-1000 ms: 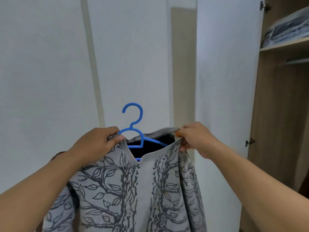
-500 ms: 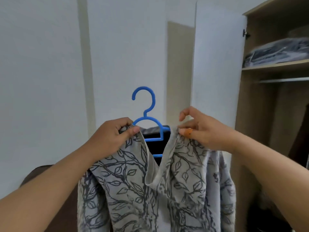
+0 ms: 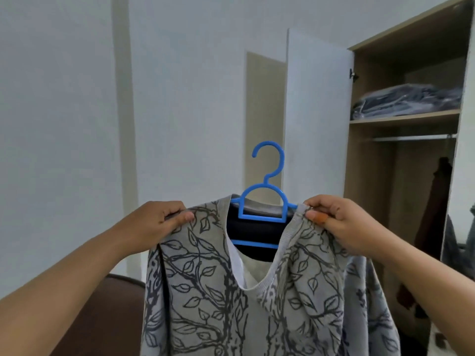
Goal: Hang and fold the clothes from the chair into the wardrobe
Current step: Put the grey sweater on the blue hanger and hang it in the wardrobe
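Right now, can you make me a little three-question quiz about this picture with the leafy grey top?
1. True or false: the grey leaf-patterned sweater is on the blue plastic hanger.
2. Which hand pinches the neckline edge nearest the open wooden wardrobe? A) left hand B) right hand
3. Fill in: the hanger's hook points ____, not yet on the metal rail.

Key: 1 true; 2 B; 3 up.
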